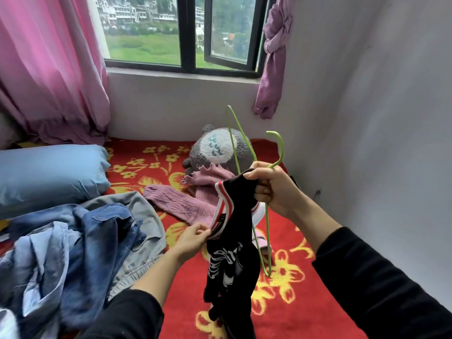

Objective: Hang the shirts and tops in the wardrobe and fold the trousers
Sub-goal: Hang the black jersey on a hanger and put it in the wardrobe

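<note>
A black top (232,260) with white print and a red-and-white striped neckband hangs in front of me over the bed. My right hand (271,189) grips the neck of a green wire hanger (267,231) together with the top's upper edge. The hanger's hook points up and one arm sticks out below the hand. My left hand (193,237) pinches the striped neckband. A pink knitted top (178,204) lies spread on the red blanket behind. Denim and light blue garments (73,243) are heaped at the left.
The bed carries a red blanket with yellow flowers (293,302). A blue pillow (49,174) lies at the left and a grey plush toy (217,150) sits by the window wall. The white wall (379,143) closes the right side. Pink curtains hang at the left.
</note>
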Tool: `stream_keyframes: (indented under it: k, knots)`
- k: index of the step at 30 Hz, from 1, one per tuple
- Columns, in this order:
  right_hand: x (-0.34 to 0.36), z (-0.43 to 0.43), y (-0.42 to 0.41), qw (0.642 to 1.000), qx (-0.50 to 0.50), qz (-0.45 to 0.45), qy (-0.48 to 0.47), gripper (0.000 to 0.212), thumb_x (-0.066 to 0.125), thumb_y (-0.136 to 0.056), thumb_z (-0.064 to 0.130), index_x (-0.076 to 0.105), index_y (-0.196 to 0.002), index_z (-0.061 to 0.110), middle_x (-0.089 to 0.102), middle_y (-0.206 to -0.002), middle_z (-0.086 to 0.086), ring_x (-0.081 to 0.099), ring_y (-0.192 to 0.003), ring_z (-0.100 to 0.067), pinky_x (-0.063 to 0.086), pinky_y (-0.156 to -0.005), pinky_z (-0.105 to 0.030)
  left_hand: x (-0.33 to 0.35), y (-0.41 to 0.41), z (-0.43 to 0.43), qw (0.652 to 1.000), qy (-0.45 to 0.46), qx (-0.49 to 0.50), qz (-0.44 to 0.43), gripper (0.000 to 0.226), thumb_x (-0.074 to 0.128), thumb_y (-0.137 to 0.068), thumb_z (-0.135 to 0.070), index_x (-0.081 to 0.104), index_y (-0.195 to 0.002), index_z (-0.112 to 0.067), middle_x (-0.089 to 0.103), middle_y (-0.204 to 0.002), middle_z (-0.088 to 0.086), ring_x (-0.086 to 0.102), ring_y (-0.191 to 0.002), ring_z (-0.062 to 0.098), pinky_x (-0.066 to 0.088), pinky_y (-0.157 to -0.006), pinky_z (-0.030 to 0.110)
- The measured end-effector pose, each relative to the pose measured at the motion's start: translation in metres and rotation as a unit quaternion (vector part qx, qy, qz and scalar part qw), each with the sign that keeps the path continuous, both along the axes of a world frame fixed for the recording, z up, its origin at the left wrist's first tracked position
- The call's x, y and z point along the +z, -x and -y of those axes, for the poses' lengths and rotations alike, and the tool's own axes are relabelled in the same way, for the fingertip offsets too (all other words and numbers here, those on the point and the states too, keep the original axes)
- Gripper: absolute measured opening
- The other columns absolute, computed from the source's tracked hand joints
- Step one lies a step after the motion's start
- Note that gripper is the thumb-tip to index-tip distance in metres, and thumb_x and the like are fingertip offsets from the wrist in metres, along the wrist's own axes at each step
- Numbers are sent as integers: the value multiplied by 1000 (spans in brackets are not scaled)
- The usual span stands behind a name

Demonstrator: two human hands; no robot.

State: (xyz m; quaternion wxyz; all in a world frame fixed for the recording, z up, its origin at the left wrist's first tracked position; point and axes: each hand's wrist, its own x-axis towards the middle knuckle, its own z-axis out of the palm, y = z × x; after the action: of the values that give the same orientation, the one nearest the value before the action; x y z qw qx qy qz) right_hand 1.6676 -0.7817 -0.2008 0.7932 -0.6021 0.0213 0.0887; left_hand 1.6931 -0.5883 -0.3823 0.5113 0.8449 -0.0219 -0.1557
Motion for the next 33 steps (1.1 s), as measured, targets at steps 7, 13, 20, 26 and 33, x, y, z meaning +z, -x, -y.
stream_keyframes:
  k: [7, 13, 20, 26, 33]
  knots:
    - [26, 21, 16, 999, -20, 23, -27, 23, 55, -64, 4, 39, -55, 18, 21, -49, 6, 17, -34, -4, 7, -36, -14, -15, -1, 20, 993, -9, 54, -108, 5, 57, -86, -20, 57, -82, -18, 52, -64, -2, 46, -54, 14, 41, -50, 22]
    - [34, 58, 32, 997, -64, 33, -13, 30, 51, -69, 0, 40, -49, 20, 19, -52, 4, 17, -36, -5, 5, -39, -16, 5, -12, 33, 923, 261, 178, -220, 17, 44, -95, -7, 60, -92, -13, 63, -58, -2, 53, -45, 8, 47, -56, 24]
    - [-27, 102, 38, 948, -175, 0, 266, 33, 65, -88, 34, 49, -68, 14, 20, -51, 3, 18, -37, -10, 16, -38, -16, 77, -37, 20, 970, 178, 166, -13, 33, 37, -93, 1, 53, -69, -15, 56, -61, 0, 51, -53, 12, 37, -42, 16]
    - [-50, 94, 27, 928, -204, 4, 311, 53, 38, -100, 48, 58, -67, 11, 27, -46, 2, 27, -33, -8, 22, -38, -20, 111, -41, 20, 971, 30, 118, 206, 11, 50, -96, -17, 61, -96, -12, 57, -75, 2, 51, -67, 17, 41, -62, 31]
    - [-1, 66, 16, 980, -182, 80, -23, 45, 25, -102, 48, 61, -112, 23, 25, -46, 4, 17, -38, -8, 13, -38, -16, 136, -32, 26, 971, 133, 63, 191, 14, 55, -94, -16, 62, -85, -24, 53, -70, 7, 49, -63, 19, 42, -62, 34]
